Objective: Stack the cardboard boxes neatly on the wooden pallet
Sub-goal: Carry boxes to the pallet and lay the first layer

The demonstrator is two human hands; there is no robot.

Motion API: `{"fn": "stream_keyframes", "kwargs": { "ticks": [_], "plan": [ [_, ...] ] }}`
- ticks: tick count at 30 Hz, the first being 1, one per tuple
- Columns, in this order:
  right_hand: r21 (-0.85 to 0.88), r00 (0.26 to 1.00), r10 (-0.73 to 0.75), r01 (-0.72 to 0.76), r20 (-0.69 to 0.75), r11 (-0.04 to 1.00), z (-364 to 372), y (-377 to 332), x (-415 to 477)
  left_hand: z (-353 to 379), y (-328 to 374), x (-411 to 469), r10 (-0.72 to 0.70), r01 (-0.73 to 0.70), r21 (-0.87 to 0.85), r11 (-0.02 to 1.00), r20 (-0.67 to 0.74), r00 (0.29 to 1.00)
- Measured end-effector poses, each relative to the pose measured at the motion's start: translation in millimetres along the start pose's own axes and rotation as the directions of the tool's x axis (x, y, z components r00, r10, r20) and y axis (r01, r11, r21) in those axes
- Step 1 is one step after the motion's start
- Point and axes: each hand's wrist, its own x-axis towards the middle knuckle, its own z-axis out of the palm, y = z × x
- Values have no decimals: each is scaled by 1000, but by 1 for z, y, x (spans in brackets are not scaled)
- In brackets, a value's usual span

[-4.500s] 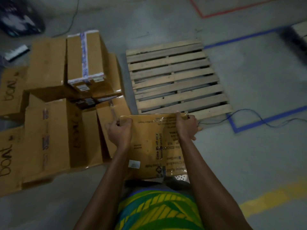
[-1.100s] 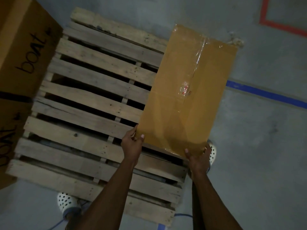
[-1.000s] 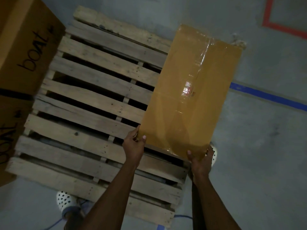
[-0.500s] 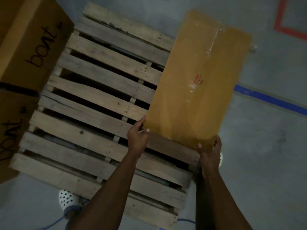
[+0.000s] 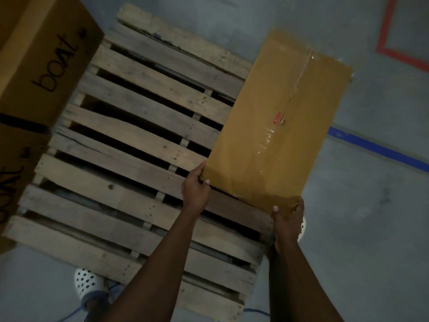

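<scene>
Upper marked box (image 5: 41, 61): brown cardboard with "boat" handwritten on the face in view. It stands at the pallet's far left corner and covers that corner in the view. Contact with the pallet cannot be determined.
Lower marked box (image 5: 11, 182): brown cardboard in shadow, with part of the same lettering showing. It lies along the pallet's left edge, toward the near left corner. A dark gap separates it from the upper marked box.
Shoe (image 5: 87, 281): white and perforated, on the floor just beside the pallet's near edge, close to the near left corner.
Pallet (image 5: 130, 145): wooden slats with dark gaps between them, set on a grey concrete floor (image 5: 371, 228).
Left hand (image 5: 195, 191): grips the near left corner of the held box. The thumb lies on the top face and the fingers are curled round the side.
Held box (image 5: 278, 126): plain brown cardboard, with clear tape along the centre seam and a small red mark. It lies lengthwise along the pallet's right edge, its far end at the far right corner. Its right side projects past that edge in the view. Whether it rests on the slats or hangs above them cannot be determined.
Right hand (image 5: 286, 225): grips the near right corner of the held box, thumb on top, fingers wrapped round the corner.
Blue tape line (image 5: 380, 149): on the floor, beyond the pallet's right edge.
Red tape line (image 5: 390, 43): on the floor, well beyond the far right corner.
</scene>
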Motion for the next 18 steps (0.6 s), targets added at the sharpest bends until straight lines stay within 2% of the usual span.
{"fn": "stream_keyframes", "kwargs": {
  "ticks": [3, 6, 8, 10, 14, 18],
  "plan": [
    [4, 1000, -29, 29, -3, 1000, -1, -3, -4, -3, -3, 0, 19, -19, 22, 1000, 16, 1000],
    [-25, 999, -39, 39, -7, 999, -2, -12, -6, -10, -3, 1, 52, -71, 149, 986, 128, 990],
    [-81, 999, -29, 26, -45, 996, -1, -25, -19, -22, 1, -1, 42, -101, 265, 959, 221, 974],
    [-184, 998, -19, 9, -53, 983, 4, -43, -48, -41, 5, -12, -23, -53, 317, 947, 233, 972],
    [-447, 980, -124, 182, 156, 876, 21, -72, -149, -108, -2, -59, -86, 45, 232, 972, 171, 982],
    [-438, 913, -241, 374, 329, 818, 19, -102, -264, -204, 0, -114, -64, 43, 116, 992, 188, 980]
  ]
}}
